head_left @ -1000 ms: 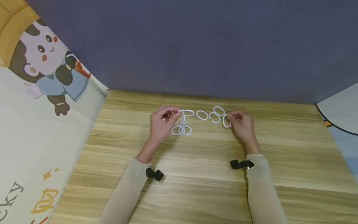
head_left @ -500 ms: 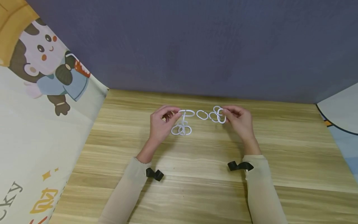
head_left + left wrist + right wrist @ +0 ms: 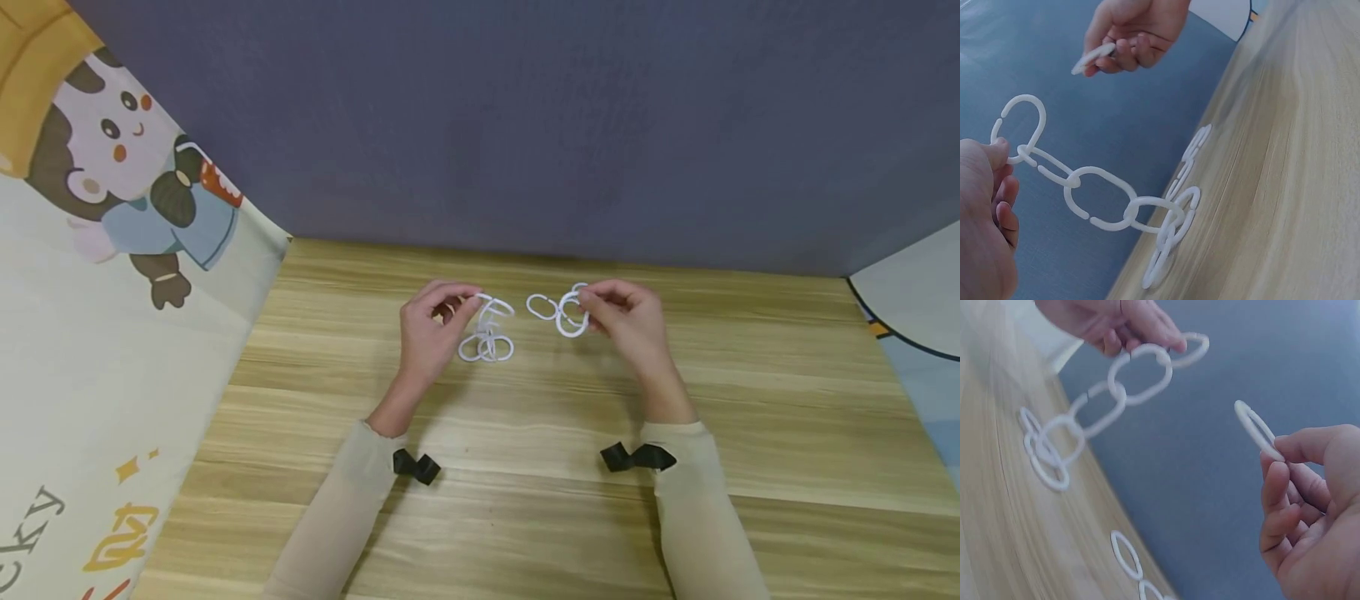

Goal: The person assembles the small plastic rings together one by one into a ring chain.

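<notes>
Between thumb and fingers, my left hand (image 3: 435,333) pinches the end link of a white plastic chain (image 3: 1113,177). The chain hangs in a slant from that hand, and its lower links lie bunched on the table. Small gaps show in the sides of several links. My right hand (image 3: 632,327) pinches a single white oval link (image 3: 1249,430) by one end, raised above the table and apart from the chain. Beneath and beside it, a few loose white links (image 3: 528,305) lie on the tabletop, partly covered in the head view by the held link.
The wooden table (image 3: 525,517) meets a dark blue-grey panel (image 3: 480,125) at its back edge. A cartoon-printed sheet (image 3: 60,333) stands along the left side. Black straps with small cameras (image 3: 416,467) sit on both wrists.
My right hand has lifted its link from the table's right side and moved left, over the loose links. My left hand stays nearly in place, while its end link has tilted.
</notes>
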{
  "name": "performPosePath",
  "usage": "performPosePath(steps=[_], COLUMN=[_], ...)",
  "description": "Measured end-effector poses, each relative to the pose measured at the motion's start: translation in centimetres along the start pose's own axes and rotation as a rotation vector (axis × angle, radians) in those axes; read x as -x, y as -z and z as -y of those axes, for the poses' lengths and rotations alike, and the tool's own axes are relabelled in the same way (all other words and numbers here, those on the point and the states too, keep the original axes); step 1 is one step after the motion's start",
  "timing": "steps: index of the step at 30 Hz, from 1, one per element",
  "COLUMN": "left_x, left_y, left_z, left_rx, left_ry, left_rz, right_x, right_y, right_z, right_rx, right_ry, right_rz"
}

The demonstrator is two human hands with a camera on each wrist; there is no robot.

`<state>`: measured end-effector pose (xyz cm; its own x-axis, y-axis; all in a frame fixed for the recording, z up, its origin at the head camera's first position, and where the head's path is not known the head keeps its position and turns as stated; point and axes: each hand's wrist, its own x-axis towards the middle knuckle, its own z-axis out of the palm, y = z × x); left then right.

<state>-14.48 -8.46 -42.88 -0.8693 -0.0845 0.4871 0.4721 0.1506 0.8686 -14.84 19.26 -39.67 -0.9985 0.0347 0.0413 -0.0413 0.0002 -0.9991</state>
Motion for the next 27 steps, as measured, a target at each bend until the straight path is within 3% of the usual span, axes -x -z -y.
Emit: performPosePath(steps=[9,15,27], left_x=[-0.2,-0.1,0.5], left_y=[-0.6,-0.8,-1.0], left_z=[0.2,0.1,0.1], left_rx=[-0.004,-0.026,-0.051], left_ry=[-0.016,-0.019,-0.093], left_rz=[0.021,0.047,0.133], right_x=[0.3,0.7,1.9], right_y=[-1.8,-2.8,-5.0], right_z=[0.6,0.5,0.0], right_rx=[-0.093,-0.081,-0.060], right_ry=[0.001,0.021,0.109], right_rz=[-0.007,-0.009,-0.113])
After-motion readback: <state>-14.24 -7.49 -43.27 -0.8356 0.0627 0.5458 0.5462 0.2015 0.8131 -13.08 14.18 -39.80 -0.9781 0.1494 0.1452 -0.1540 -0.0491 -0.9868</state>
